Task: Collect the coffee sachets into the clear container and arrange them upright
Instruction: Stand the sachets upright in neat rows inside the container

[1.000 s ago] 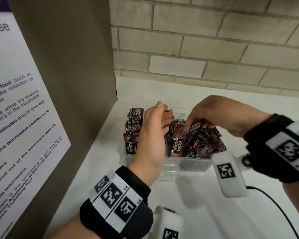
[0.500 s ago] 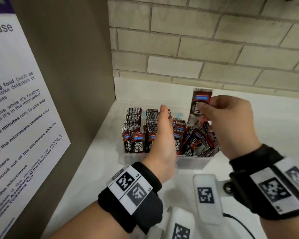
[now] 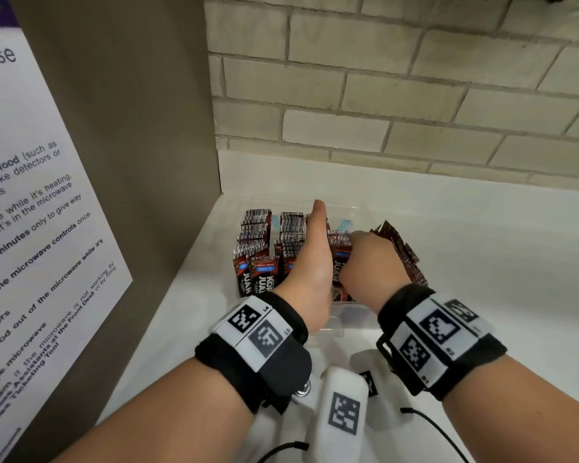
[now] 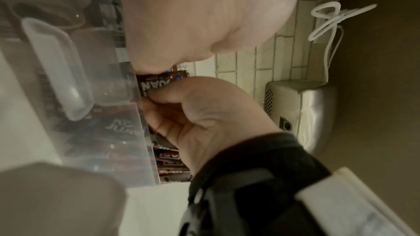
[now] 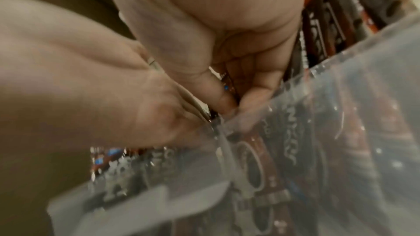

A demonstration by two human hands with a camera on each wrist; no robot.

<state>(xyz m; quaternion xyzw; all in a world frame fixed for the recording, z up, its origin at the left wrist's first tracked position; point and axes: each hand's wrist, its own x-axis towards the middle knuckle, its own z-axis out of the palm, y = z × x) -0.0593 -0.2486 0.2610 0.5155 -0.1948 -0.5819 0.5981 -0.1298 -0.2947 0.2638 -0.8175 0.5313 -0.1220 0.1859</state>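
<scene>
Standing on the white counter [image 3: 465, 248] against the brick wall [image 3: 398, 105], with a brown panel [image 3: 121, 128] carrying a printed notice [image 3: 30, 228] on its left, the clear container [image 3: 345, 315] sits right in front of me. It is packed with brown coffee sachets [image 3: 261, 259]: two neat upright rows fill its left part, their crimped tops running from near to far, and a looser bunch leans over the right rim [image 3: 405, 252].

Between those groups my left hand [image 3: 315, 259] stands edge-on inside the container, fingers straight and together, its flat side against the upright rows. I cannot tell whether it presses them firmly.

Just right of it my right hand [image 3: 371, 262] is down in the container too, fingers curled. From the left wrist view, its thumb and fingertips pinch a single sachet [image 4: 150, 85] at the near clear wall, touching my left palm. That sachet stands roughly upright in the head view [image 3: 340, 262], wedged between both hands.
</scene>
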